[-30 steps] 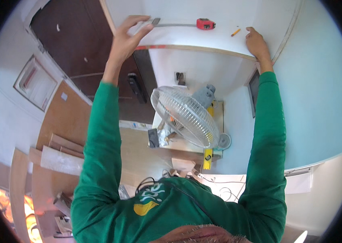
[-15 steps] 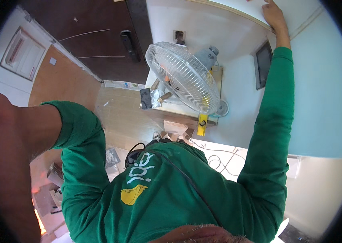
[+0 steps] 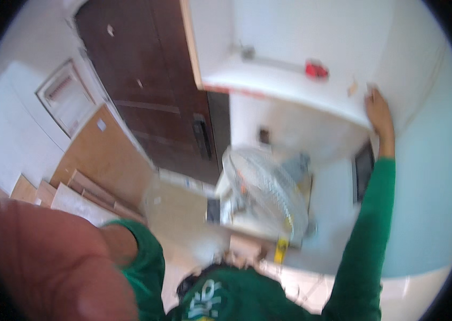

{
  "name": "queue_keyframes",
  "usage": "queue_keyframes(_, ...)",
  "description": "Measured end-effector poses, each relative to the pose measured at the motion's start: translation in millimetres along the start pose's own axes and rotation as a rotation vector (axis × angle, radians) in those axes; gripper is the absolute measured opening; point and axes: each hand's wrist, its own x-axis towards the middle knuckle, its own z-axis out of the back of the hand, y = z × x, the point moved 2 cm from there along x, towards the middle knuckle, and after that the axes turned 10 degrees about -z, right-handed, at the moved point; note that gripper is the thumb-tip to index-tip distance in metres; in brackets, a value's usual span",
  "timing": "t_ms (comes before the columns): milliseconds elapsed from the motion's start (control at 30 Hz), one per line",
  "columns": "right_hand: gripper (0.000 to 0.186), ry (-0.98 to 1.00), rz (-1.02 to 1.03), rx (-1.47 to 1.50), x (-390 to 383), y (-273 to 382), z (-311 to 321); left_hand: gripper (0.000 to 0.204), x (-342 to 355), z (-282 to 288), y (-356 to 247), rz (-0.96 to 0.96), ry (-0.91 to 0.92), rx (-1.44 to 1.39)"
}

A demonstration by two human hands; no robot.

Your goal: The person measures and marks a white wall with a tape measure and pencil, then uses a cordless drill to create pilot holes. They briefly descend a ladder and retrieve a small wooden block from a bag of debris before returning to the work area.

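My right hand [image 3: 379,111] reaches up at the far right and rests at the front of a white shelf [image 3: 285,80]. Its fingers look bent together; motion blur hides what they hold, if anything. Just left of the fingertips lies a small tan scrap [image 3: 353,87]. Farther left on the shelf sits a small red object [image 3: 317,69], too blurred to name. My left hand [image 3: 60,262] looms large and blurred at the lower left, close to the camera, and its fingers cannot be made out.
Below the shelf, a fan [image 3: 266,187] with a wire cage stands on a low table beside a yellow spirit level [image 3: 280,250]. A dark door [image 3: 151,91] is behind at the left. Boards [image 3: 103,198] lean along the left wall. A dark recess [image 3: 364,174] is in the right wall.
The view has tilted up, bringing the shelf's inside and the red object into sight. My left hand has come further into view at the lower left. My right hand stays at the shelf.
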Motion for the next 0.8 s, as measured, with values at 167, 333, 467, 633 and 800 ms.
queue_keyframes(167, 0.048, 0.13, -0.172, 0.227, -21, 30, 35, 0.05, -23, 1, 1, 0.028, -0.033, 0.063)
queue_keyframes(333, 0.048, 0.067, -0.099, 0.185, -12, 22, 28, 0.051, -36, -10, -5, 0.066, 0.022, 0.138)
queue_keyframes(467, 0.052, -0.025, -0.012, 0.076, 1, 13, 15, 0.052, -46, -11, -3, 0.127, 0.051, 0.191)
queue_keyframes(633, 0.051, 0.046, -0.054, 0.078, 4, -1, 2, 0.054, -97, -4, -15, 0.397, 0.191, 0.322)
queue_keyframes(800, 0.053, 0.113, -0.082, 0.122, 6, 5, 27, 0.041, -214, 46, -54, 1.15, 0.696, 0.432)
